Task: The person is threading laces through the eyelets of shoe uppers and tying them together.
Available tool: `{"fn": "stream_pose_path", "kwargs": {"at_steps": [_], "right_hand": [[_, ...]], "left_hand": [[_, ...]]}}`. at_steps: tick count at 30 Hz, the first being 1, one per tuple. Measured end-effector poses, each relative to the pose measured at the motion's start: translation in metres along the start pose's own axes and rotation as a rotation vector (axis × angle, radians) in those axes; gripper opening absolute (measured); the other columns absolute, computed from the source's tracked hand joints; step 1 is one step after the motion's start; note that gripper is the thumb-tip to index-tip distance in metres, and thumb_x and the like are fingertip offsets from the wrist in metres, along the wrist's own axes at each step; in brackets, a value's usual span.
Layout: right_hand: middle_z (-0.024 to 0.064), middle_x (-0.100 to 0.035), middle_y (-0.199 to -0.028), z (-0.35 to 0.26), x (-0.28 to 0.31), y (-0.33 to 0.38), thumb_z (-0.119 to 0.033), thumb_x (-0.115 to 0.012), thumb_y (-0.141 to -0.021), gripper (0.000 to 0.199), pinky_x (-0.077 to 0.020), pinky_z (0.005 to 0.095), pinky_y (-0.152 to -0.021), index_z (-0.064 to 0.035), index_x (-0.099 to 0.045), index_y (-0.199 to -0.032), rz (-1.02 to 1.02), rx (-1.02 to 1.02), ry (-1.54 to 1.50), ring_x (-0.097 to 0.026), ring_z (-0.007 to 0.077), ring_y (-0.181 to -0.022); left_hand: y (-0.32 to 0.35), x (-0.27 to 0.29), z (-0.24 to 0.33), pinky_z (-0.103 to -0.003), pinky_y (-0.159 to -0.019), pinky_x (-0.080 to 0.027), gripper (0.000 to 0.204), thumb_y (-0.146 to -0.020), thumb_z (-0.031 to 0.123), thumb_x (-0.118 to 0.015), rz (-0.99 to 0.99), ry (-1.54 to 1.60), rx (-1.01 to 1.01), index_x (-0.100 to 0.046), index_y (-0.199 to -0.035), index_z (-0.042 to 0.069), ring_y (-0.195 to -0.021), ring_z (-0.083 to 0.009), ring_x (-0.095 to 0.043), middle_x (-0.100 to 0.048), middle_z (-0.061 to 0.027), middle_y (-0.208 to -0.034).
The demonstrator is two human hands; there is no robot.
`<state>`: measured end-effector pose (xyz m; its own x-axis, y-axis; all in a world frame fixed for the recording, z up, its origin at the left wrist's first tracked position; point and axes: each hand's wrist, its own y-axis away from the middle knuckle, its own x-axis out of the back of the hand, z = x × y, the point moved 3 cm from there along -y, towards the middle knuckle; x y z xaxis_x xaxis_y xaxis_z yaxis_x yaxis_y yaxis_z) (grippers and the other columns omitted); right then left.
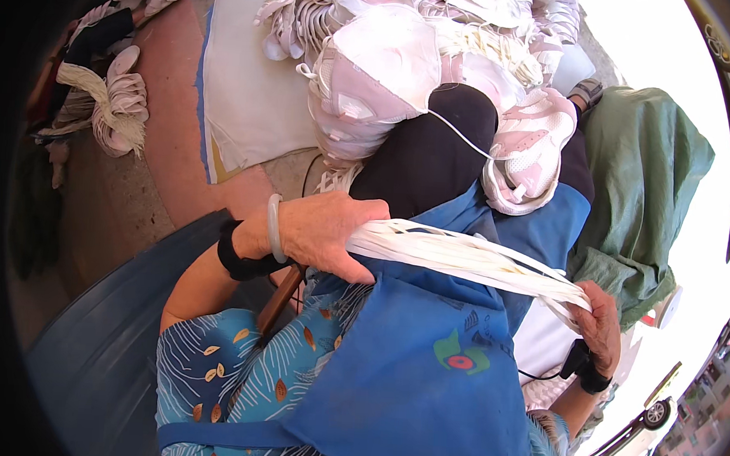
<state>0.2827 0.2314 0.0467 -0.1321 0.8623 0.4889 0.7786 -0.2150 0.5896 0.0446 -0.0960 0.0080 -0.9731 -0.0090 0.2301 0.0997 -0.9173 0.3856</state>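
A long bundle of flat white shoelaces (463,254) stretches across my lap above the blue apron (408,346). My left hand (324,230) is closed round one end, thumb along its lower side. At the other end, my right hand (601,323) has its fingers wrapped round the laces. On my right thigh lies a pink and white shoe upper (534,150). A stack of similar uppers (381,72) leans beside my left knee. One thin white lace (462,132) runs from that stack across to the single upper.
More uppers (490,45) are heaped beyond my knees. A white sheet (253,82) covers ground at the far left. Green cloth (644,177) drapes something on the right. Another person's dark sleeve (98,36) and more uppers (124,104) show at upper left. Cars (634,440) stand along the right rim.
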Motion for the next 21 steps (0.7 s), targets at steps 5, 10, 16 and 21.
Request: {"fn": "stream_pose_path", "kwargs": {"at_steps": [5,10,16,21], "right_hand": [[0.0035,-0.06,-0.072,0.038,-0.049,-0.01,-0.02,-0.063,-0.085,0.023,-0.0427,0.0256,-0.061,-0.0011,-0.064,-0.099,-0.322,-0.234,-0.083,-0.051,0.0111,-0.064],[0.002,-0.063,-0.078,-0.001,-0.04,-0.017,-0.022,-0.076,-0.077,0.034,-0.0436,0.0241,-0.064,-0.001,-0.065,-0.103,-0.398,-0.002,-0.363,-0.051,0.0099,-0.067],[0.0019,-0.06,-0.069,-0.018,-0.013,-0.008,-0.014,-0.077,-0.075,0.02,-0.0406,0.0247,-0.058,0.0002,-0.067,-0.085,-0.211,0.123,-0.246,-0.051,0.01,-0.062],[0.0003,-0.059,-0.068,-0.013,-0.013,-0.006,-0.012,-0.072,-0.081,0.013,-0.0391,0.0241,-0.057,-0.0004,-0.067,-0.082,-0.123,0.009,-0.203,-0.049,0.0087,-0.061]], "left_hand": [[0.014,-0.021,-0.069,-0.042,-0.065,-0.047,0.023,-0.071,0.012,-0.067,0.015,-0.191,0.164,-0.06,-0.091,0.003,-0.074,-0.0388,-0.061,-0.062,-0.0192,-0.075],[0.035,0.035,-0.034,-0.034,-0.062,-0.048,0.023,-0.07,0.009,-0.071,0.333,-0.212,0.161,-0.061,-0.089,0.002,-0.068,-0.0312,-0.062,-0.062,-0.0161,-0.075],[0.051,0.089,0.047,-0.027,-0.061,-0.045,0.022,-0.071,0.007,-0.074,0.709,-0.386,-0.052,-0.062,-0.09,0.003,-0.063,-0.0171,-0.059,-0.063,-0.0088,-0.072],[0.04,0.079,0.013,-0.027,-0.063,-0.046,0.021,-0.072,0.007,-0.073,0.599,-0.228,0.007,-0.063,-0.09,0.003,-0.063,-0.0171,-0.058,-0.063,-0.0082,-0.071]]}}
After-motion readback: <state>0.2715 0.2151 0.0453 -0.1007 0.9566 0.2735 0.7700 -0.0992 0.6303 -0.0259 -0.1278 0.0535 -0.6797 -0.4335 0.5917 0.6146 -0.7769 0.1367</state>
